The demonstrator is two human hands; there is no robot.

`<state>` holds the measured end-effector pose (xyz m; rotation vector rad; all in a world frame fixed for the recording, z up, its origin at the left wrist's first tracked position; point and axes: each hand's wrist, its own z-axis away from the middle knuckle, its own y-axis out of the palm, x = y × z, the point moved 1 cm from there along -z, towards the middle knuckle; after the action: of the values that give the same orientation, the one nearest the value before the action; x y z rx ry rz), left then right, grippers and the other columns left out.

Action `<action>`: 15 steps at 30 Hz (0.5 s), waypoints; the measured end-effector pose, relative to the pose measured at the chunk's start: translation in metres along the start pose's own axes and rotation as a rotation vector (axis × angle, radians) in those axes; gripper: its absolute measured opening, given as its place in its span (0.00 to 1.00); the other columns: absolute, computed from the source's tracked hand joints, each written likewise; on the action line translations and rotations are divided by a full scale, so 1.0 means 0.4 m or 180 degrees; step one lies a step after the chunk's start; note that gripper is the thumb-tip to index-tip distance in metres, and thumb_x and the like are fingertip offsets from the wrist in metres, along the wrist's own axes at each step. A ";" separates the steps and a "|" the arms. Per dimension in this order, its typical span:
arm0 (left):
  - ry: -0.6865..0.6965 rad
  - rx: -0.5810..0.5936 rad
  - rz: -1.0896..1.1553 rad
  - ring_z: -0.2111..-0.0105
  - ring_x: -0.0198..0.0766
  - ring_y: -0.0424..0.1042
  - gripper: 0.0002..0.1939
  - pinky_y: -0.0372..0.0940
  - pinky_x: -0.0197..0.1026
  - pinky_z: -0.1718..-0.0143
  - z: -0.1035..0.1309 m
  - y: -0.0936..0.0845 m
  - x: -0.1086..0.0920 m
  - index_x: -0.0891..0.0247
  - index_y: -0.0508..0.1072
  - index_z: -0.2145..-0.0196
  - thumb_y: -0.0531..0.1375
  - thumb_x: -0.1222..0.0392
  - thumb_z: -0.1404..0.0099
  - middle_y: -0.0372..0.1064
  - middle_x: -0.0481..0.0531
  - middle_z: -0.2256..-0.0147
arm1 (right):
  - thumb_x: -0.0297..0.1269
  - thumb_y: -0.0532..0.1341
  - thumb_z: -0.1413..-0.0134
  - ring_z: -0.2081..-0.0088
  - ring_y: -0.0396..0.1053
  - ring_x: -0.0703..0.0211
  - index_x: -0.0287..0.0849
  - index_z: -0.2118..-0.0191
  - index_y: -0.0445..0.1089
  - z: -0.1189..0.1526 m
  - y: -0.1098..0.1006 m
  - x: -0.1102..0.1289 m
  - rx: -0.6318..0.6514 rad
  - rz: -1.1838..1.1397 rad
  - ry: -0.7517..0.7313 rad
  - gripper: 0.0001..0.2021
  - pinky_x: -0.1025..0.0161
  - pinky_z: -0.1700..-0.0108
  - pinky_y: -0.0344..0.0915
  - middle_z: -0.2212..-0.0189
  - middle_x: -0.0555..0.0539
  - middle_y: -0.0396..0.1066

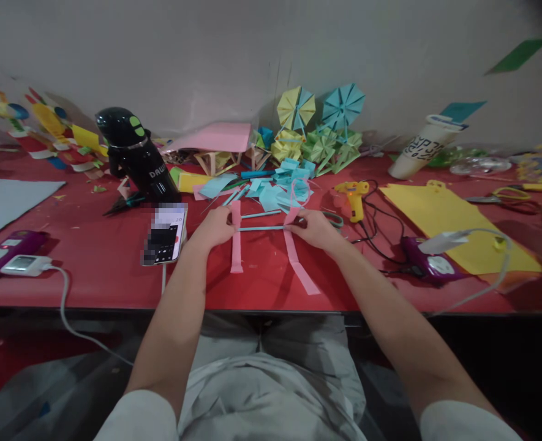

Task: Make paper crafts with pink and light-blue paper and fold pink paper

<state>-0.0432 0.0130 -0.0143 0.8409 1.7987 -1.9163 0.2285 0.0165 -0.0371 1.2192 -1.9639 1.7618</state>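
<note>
Between the fingertips of my left hand [215, 229], closed in a pinch, is a pink paper strip [237, 254] that runs up and down. My right hand [315, 230] likewise pinches a second pink strip [304, 275], whose lower part bends off to the right. A thin pale-blue paper stick [261, 228] spans from one strip to the other, its ends at my fingertips. Just beyond it lies another blue stick [264, 214]. Whether my fingers press the first stick's ends as well is hard to see. Cut blue paper pieces [275, 197] are heaped behind my hands.
A yellow glue gun [356, 199] with a dark cable stands right of my hands, near yellow paper sheets [454, 226] and scissors [500, 199]. On the left are a phone [166, 236] and a black bottle [137, 153]. Folded paper wheels [344, 104] stand against the wall.
</note>
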 end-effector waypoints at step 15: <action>0.0122 0.0110 -0.0018 0.60 0.42 0.76 0.11 0.69 0.42 0.55 0.001 -0.002 0.008 0.64 0.74 0.64 0.62 0.69 0.48 0.76 0.55 0.62 | 0.34 0.64 0.48 0.68 0.70 0.56 0.40 0.66 0.75 -0.003 -0.001 -0.001 -0.0022 0.0095 -0.0022 0.04 0.60 0.62 0.66 0.68 0.44 0.76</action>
<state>-0.0464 0.0132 -0.0157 0.8909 1.7965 -1.9527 0.2284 0.0176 -0.0369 1.2014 -2.0006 1.7657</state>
